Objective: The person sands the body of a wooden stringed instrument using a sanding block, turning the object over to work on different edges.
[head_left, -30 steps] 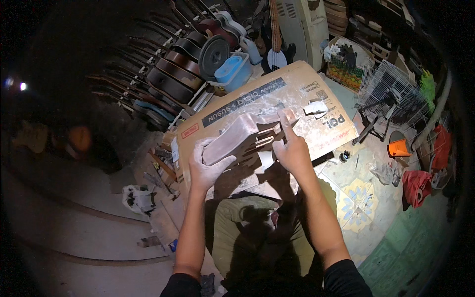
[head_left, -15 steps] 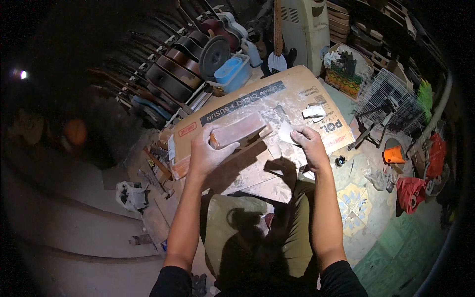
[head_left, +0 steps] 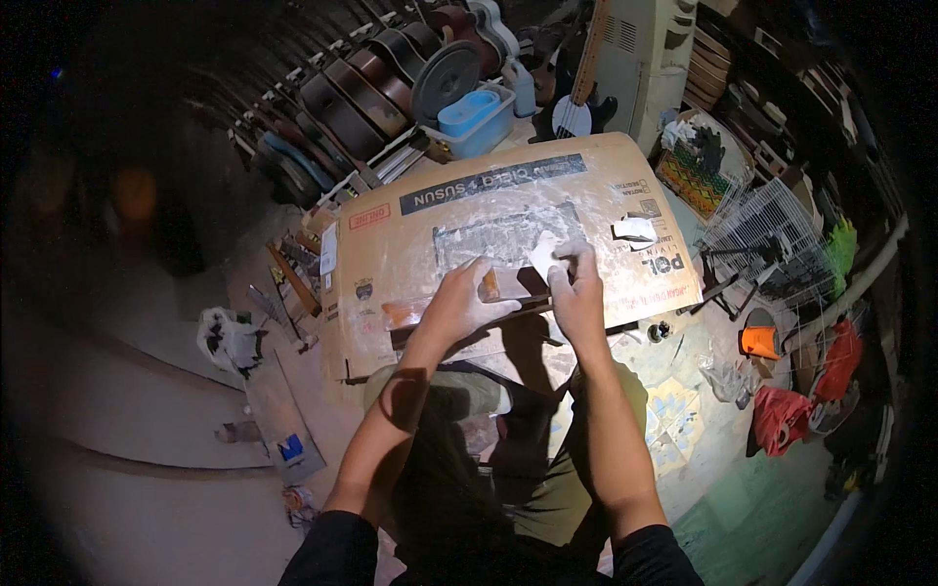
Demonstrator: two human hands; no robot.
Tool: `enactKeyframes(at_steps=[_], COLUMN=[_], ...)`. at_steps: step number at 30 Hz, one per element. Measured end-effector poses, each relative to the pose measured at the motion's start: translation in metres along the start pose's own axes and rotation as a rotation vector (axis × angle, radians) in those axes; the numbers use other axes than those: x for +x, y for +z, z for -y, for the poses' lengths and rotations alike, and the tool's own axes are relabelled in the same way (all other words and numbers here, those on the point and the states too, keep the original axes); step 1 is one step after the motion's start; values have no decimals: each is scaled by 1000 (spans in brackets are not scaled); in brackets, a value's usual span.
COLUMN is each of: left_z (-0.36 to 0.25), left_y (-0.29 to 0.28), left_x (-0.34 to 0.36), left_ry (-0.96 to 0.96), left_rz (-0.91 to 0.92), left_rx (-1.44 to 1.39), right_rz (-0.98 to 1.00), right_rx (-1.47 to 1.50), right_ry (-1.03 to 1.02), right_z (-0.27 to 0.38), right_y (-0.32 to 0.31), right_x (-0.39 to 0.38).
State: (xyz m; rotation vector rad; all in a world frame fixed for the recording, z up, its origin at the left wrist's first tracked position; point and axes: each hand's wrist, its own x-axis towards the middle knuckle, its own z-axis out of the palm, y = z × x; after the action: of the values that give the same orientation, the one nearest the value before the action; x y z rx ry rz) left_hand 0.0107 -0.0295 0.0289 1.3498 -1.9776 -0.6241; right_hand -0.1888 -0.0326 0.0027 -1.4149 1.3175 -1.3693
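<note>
My left hand (head_left: 461, 305), whitened with dust, is closed on a brown wooden block (head_left: 399, 314); much of the block is hidden behind the hand. An orange-brown patch of it shows beside my fingers. In my right hand (head_left: 580, 285) a thin white sheet (head_left: 545, 256) is pinched between thumb and fingers, close to the block's right end. Whether the sheet touches the wood I cannot tell. Both hands are over the near part of a dusty flattened cardboard sheet (head_left: 606, 190), above my knees.
A folded white piece (head_left: 635, 230) lies on the cardboard's right side. Guitars (head_left: 342, 105) stand in a row behind, near a tub with a blue basin (head_left: 469, 113). To the right are a wire cage (head_left: 752, 230), an orange cup (head_left: 759, 342) and a red bag (head_left: 782, 418).
The block in my left hand has been lowered toward the cardboard's near edge and turned. My right hand, with the white sheet, has come closer to my left. The view has shifted somewhat.
</note>
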Motion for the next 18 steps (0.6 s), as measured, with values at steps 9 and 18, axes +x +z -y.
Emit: enactKeyframes(at_steps=[9, 18], left_z=[0, -2], left_y=[4, 28], left_x=[-9, -12], left_ry=[-132, -195], left_rz=[-28, -56], left_rx=[144, 119], right_rz=[54, -30], right_rx=[30, -270], right_ry=[27, -17], right_z=[17, 31], right_y=[28, 52], right_x=[-14, -5])
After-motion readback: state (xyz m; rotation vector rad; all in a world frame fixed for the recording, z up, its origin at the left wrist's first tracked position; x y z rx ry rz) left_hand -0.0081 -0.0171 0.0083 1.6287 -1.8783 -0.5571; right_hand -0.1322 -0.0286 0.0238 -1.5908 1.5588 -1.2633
